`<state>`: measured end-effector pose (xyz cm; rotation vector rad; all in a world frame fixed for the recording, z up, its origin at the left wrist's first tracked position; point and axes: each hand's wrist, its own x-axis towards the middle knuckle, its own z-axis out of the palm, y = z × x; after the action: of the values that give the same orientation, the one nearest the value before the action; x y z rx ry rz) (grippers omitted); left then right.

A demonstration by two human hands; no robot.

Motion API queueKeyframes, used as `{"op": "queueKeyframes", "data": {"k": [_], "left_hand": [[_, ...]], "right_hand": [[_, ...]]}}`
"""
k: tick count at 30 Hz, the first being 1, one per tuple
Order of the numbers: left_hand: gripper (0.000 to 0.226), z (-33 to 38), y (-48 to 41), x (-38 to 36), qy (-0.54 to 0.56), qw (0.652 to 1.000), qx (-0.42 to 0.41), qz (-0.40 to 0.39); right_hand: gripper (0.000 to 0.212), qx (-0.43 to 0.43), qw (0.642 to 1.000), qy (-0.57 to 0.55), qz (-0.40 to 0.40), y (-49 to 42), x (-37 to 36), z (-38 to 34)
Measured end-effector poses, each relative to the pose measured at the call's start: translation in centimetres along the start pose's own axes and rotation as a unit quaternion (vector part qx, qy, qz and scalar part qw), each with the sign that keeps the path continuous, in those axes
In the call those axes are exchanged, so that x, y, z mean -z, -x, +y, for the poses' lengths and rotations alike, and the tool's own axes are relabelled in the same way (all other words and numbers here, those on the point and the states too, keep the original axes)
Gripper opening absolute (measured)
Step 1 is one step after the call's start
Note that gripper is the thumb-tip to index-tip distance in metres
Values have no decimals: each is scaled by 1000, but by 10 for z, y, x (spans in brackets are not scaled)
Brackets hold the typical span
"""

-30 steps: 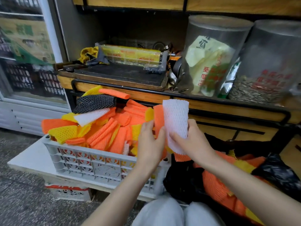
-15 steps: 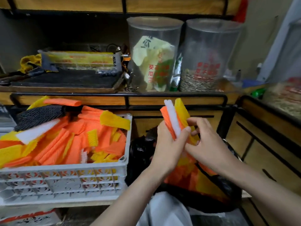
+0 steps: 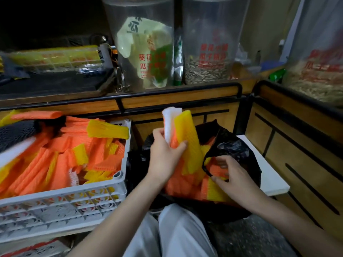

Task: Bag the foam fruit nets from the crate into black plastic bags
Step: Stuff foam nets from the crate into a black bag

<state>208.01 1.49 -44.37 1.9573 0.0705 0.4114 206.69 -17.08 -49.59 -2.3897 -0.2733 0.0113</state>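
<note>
foam nets (image 3: 185, 130) clamped in left fingers (image 3: 181, 146); right fingers (image 3: 220, 160) pinch black bag (image 3: 235, 147).

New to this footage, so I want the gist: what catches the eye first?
The left hand grips a bundle of white, orange and yellow foam nets above the open black plastic bag at centre, whose edge the right hand pinches. To the left, a white crate is heaped with orange and yellow nets.

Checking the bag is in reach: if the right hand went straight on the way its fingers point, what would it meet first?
Probably the folded rim of the black bag, just ahead of the right hand; the orange nets lie beyond, though depth is unclear.
</note>
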Motion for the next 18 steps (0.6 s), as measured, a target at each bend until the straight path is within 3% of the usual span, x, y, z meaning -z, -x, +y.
{"op": "queueKeyframes", "data": {"k": [4,9,14,18], "left_hand": [[44,-2,-6,2,-31,998,-40,27],[52,-9,-11,-1,-44,996,-67,31],[58,2,-9,-3,-20,990,-125,64],[50,13,-1,-21,-21,984,-175,29]], "right_hand": [[55,-43,998,27,-23,-10,-16,18],[6,-10,1000,7,9,-20,-27,14],[13,-8,994,-27,102,-32,13,7],[14,-30,981,-108,156,-38,54,13]]}}
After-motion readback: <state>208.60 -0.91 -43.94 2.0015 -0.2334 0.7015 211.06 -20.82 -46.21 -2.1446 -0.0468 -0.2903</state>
